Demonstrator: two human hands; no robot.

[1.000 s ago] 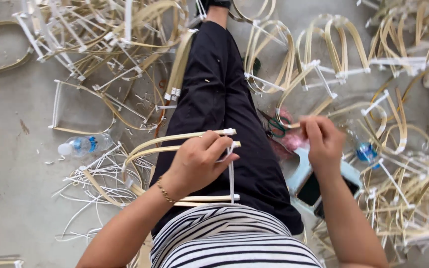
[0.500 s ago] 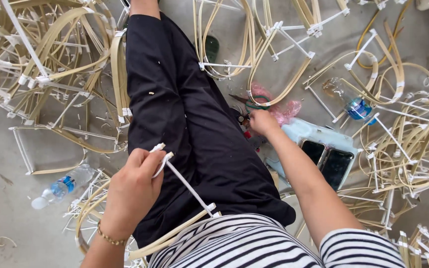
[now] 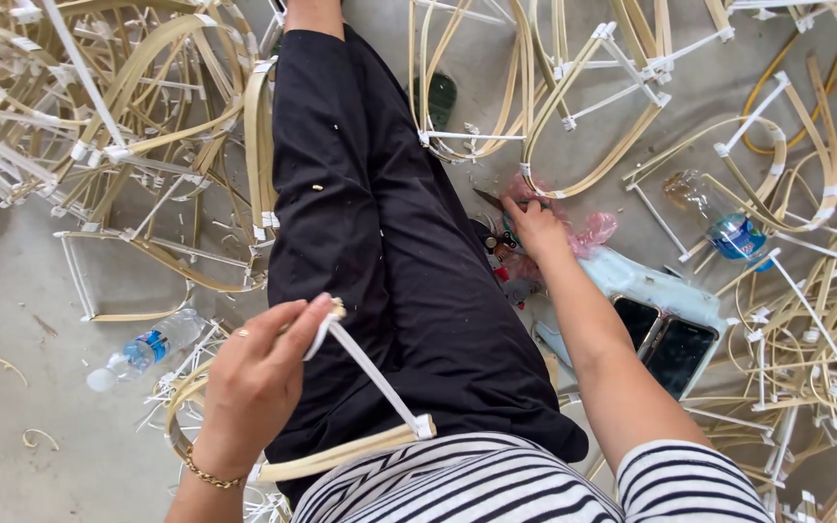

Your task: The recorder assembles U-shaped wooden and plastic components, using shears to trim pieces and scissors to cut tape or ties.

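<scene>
I sit on the floor with black-trousered legs stretched out. My left hand (image 3: 259,383) grips the taped end of a curved bamboo frame (image 3: 370,397) with a white strut, held over my lap. My right hand (image 3: 533,225) reaches out to the floor on the right and closes on scissors (image 3: 492,201) beside a pink plastic bag (image 3: 588,230). Small pliers or cutters (image 3: 496,244) lie just below that hand.
Piles of bent bamboo frames with white tape lie at the left (image 3: 99,116) and right (image 3: 806,320). Plastic water bottles lie at the left (image 3: 147,349) and right (image 3: 728,232). A light-blue case (image 3: 651,291) with two phones (image 3: 666,339) sits by my right arm.
My right hand has reached away from the frame to the tools on the floor at the right. My left hand has lowered and turned the frame over my lap. The view has shifted.
</scene>
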